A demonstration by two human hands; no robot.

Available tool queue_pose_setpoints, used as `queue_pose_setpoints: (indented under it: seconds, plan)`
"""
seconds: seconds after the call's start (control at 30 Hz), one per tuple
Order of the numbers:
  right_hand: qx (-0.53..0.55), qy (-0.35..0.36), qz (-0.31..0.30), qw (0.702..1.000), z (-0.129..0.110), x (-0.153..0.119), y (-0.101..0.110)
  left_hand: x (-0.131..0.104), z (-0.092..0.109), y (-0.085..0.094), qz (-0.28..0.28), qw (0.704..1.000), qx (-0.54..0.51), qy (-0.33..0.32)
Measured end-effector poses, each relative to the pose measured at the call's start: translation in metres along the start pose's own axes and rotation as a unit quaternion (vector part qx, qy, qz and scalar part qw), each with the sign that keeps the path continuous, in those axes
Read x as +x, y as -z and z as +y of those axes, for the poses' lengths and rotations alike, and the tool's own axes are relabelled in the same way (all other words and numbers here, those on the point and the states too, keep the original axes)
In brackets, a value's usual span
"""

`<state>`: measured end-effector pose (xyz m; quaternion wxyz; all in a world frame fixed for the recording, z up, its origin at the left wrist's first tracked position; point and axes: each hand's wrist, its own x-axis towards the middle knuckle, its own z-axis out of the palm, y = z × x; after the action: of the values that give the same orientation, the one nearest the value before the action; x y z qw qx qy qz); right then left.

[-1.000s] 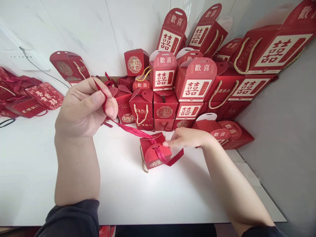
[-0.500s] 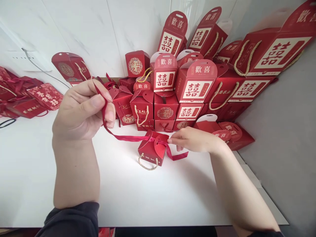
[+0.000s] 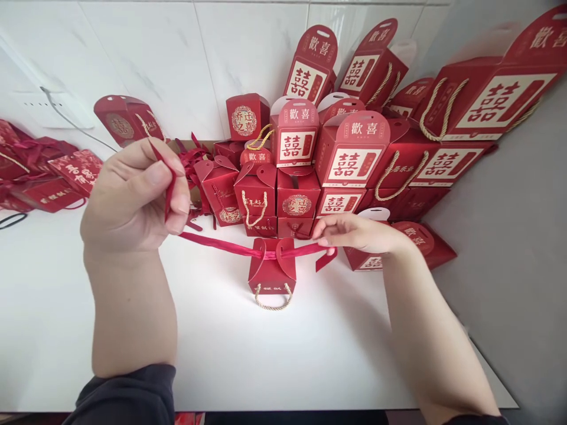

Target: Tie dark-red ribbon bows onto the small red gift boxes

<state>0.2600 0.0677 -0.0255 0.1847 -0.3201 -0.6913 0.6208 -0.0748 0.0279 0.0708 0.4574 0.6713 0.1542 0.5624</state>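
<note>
A small red gift box (image 3: 271, 274) with a twisted cord handle (image 3: 273, 307) at its front stands on the white table (image 3: 274, 360). Through the slots in its top flaps runs a dark red ribbon (image 3: 221, 244), stretched out to both sides. My left hand (image 3: 139, 195), raised to the left of the box, pinches one length of this ribbon between thumb and fingers. On the other side, my right hand (image 3: 349, 232) grips the ribbon close to its right end, whose short tail hangs below the fingers.
Red gift boxes (image 3: 298, 203) with cord handles are stacked along the tiled wall (image 3: 146, 59) behind. Dark red ribbons (image 3: 195, 156) lie in a heap left of the stack. More red boxes (image 3: 44, 192) sit at the far left, beside a black loop (image 3: 13, 220).
My left hand has moved slightly left and my right hand now grips the ribbon's right part. The ribbon is pulled straighter, and the box has turned to face me squarely.
</note>
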Motion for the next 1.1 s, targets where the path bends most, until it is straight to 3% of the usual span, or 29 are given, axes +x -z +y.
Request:
queue_pose_setpoints:
  seconds: [0.13, 0.27, 0.4, 0.47, 0.53, 0.67, 0.73, 1.1]
  plan:
    - [-0.035, 0.053, 0.155, 0.986, -0.013, -0.026, 0.011, 0.0, 0.001, 0.0, 0.041, 0.999, 0.005, -0.01]
    - [-0.026, 0.122, 0.303, 0.945, -0.016, -0.042, 0.021, 0.001, 0.001, 0.001, 0.071, 0.997, 0.005, -0.003]
    - [0.065, 0.242, 0.457, 0.853, -0.018, -0.037, 0.019, 0.003, -0.004, -0.005, 0.06, 0.998, -0.005, 0.012]
    - [0.077, 0.291, 0.496, 0.814, -0.023, -0.027, 0.007, 0.005, -0.013, -0.016, 0.066, 0.998, -0.003, 0.022]
    - [0.051, 0.302, 0.49, 0.816, -0.029, -0.016, -0.012, 0.005, -0.028, -0.031, 0.078, 0.996, 0.028, 0.045]
    - [0.03, 0.246, 0.366, 0.897, -0.037, 0.002, -0.056, 0.002, -0.06, -0.061, 0.045, 0.98, 0.116, 0.156]
    - [0.037, 0.245, 0.318, 0.915, -0.037, 0.008, -0.07, 0.0, -0.07, -0.069, 0.036, 0.971, 0.116, 0.205]
    - [0.027, 0.241, 0.289, 0.926, -0.032, 0.009, -0.072, -0.001, -0.079, -0.075, 0.034, 0.964, 0.096, 0.247]
